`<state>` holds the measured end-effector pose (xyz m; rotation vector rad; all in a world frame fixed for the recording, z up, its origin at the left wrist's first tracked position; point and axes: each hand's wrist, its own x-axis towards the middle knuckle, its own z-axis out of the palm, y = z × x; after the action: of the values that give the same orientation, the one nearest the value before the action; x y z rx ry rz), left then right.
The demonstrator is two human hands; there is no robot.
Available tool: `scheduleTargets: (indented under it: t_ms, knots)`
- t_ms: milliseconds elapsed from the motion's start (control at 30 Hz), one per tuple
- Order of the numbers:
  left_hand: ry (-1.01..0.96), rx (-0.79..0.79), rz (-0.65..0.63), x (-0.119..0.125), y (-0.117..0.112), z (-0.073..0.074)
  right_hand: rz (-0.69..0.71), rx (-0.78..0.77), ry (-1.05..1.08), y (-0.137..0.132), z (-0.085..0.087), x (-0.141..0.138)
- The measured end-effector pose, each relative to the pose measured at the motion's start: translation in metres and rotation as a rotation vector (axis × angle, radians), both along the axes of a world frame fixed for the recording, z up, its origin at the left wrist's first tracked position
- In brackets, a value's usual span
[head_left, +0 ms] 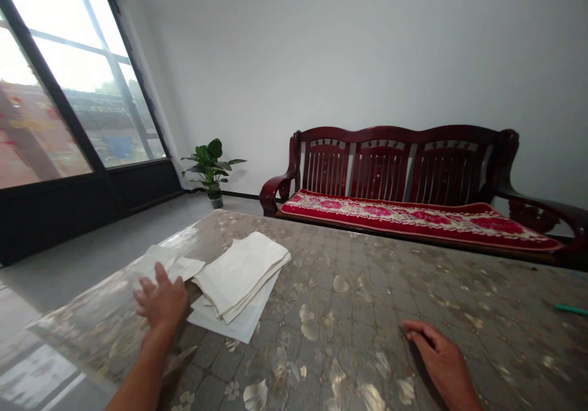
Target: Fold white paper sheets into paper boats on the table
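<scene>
My left hand [163, 301] is open with its fingers spread, at the near edge of a few loose pale sheets [158, 258] on the left of the table. Its fingertips overlap the sheets in view; whether they touch is unclear. Just right of it lies an uneven stack of off-white paper sheets [248, 270], with a whiter sheet [248, 325] sticking out underneath. My right hand [438, 356] rests on the table at the right, fingers loosely bent and a gap showing between thumb and forefinger. Nothing is visible in either hand.
The table [340, 301] has a patterned, glossy cover with shell and flower shapes. A green pen-like stick [572, 309] lies at its right edge. Behind stand a dark red wooden bench [376, 160] with a floral red mat [413, 216] and a potted plant [212, 169].
</scene>
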<state>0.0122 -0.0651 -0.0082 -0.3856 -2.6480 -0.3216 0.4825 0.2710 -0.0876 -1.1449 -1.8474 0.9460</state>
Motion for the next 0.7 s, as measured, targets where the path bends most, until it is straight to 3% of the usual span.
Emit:
scheduleTargets:
  t_ms: [33, 67, 133, 200, 267, 433, 567, 700]
  knots:
    - [0.062, 0.065, 0.101, 0.006, 0.005, -0.001, 0.001, -0.008, -0.001, 0.0, -0.001, 0.0]
    - [0.128, 0.07, 0.081, 0.011, 0.012, -0.002, 0.001, -0.015, -0.004, 0.0, -0.001, 0.0]
    - [0.155, 0.002, -0.127, 0.021, 0.032, -0.002, 0.0, -0.017, -0.012, 0.0, -0.001, 0.0]
    - [0.035, -0.108, -0.373, 0.026, 0.056, -0.001, 0.0, -0.009, -0.016, 0.0, 0.001, -0.001]
    - [-0.094, -0.217, -0.508, 0.025, 0.079, 0.0, -0.002, -0.001, -0.014, -0.002, 0.003, -0.001]
    - [-0.384, -0.383, -0.531, 0.014, 0.111, 0.0, 0.008, -0.005, -0.01, -0.005, 0.009, -0.002]
    - [-0.373, -0.407, -0.549, 0.013, 0.114, -0.002, 0.012, -0.005, -0.015, -0.005, 0.008, -0.002]
    - [-0.344, -0.388, -0.484, 0.018, 0.118, -0.001, 0.018, 0.005, -0.041, -0.005, 0.007, -0.002]
